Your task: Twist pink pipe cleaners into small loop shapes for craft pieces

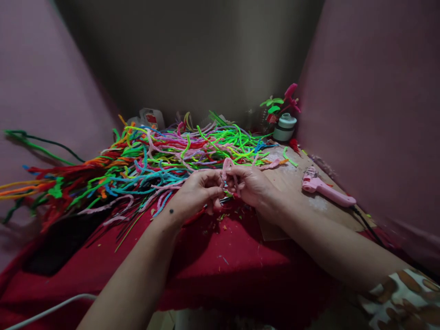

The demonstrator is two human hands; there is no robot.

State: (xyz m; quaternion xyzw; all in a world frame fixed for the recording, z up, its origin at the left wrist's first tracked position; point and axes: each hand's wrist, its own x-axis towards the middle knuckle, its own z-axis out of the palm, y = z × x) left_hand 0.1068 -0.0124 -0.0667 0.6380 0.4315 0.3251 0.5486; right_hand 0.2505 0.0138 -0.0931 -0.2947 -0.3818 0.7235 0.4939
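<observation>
Both hands meet over the front of the table, fingertips close together. A pink pipe cleaner, bent into a loop at its top, stands up between them. My left hand pinches its lower part with thumb and fingers. My right hand is closed on its other side, with a pink strand hanging down by the fingers. Just behind the hands lies a big heap of pipe cleaners in many colours. A dark metallic tool shows partly below the fingers; its kind is hidden.
A pink glue gun with a black cord rests on a brown board at the right. Behind it stands a pale lidded jar near pipe-cleaner flowers. A dark flat object lies left on the red cloth. Walls close both sides.
</observation>
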